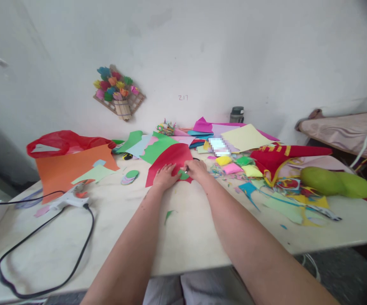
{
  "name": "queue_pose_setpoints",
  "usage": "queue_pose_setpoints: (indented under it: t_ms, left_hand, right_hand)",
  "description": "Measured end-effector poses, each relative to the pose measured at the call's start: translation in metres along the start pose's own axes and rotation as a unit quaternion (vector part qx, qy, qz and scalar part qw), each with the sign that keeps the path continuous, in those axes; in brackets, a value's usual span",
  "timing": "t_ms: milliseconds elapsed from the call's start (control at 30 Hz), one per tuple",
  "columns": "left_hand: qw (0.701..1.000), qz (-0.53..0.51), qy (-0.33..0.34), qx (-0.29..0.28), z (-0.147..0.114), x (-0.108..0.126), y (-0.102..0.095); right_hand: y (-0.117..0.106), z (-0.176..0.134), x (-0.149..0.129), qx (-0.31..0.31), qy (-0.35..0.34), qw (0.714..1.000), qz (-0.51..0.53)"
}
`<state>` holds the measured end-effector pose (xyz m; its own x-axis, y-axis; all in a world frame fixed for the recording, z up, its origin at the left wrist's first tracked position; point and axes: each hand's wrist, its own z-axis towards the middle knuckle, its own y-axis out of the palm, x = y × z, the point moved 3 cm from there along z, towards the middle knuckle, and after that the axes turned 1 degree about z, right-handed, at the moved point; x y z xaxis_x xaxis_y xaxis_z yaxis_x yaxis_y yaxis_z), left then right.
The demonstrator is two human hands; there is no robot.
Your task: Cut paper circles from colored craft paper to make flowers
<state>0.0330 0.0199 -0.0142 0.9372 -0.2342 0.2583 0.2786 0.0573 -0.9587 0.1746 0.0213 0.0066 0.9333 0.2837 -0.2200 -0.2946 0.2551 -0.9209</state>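
Observation:
A sheet of red paper [167, 159] lies on the table in front of me. My left hand [166, 176] rests flat on its left part with the fingers stretched out. On the sheet's lower right lies a small green paper disc [183, 174], between my two hands. A dark pen [187, 169] is gripped in my right hand [196, 169], its tip at the edge of the disc. The fingers partly cover the pen, so its exact kind is hard to make out. Left of my left hand sits a stack of paper circles [131, 174], green on top.
At the left are a white glue gun [72, 199] with a looping black cable and orange paper [75, 166]. Coloured sheets [246, 137] pile up behind. To the right lie paper scraps, scissors [327, 213], red cloth [293, 151] and a green cushion-like object [335, 182].

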Motion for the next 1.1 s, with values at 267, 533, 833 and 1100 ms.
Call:
queue_pose_setpoints:
  t_ms: [267, 533, 833, 1100]
  left_hand:
    - [1.000, 0.006, -0.003, -0.002, 0.001, 0.000, 0.001]
    - [1.000, 0.008, -0.002, 0.005, 0.000, 0.001, 0.001]
    - [0.997, -0.032, 0.053, 0.056, -0.006, -0.002, -0.002]
    - [0.997, -0.066, 0.031, 0.034, -0.004, -0.003, -0.002]
  right_hand:
    - [-0.004, 0.006, 0.009, 0.085, 0.025, 0.921, 0.380]
    - [0.027, 0.011, 0.006, -0.019, 0.116, 0.835, 0.537]
    - [0.039, 0.017, 0.012, -0.016, 0.103, 0.862, 0.497]
    - [0.028, 0.013, 0.011, 0.042, 0.098, 0.841, 0.530]
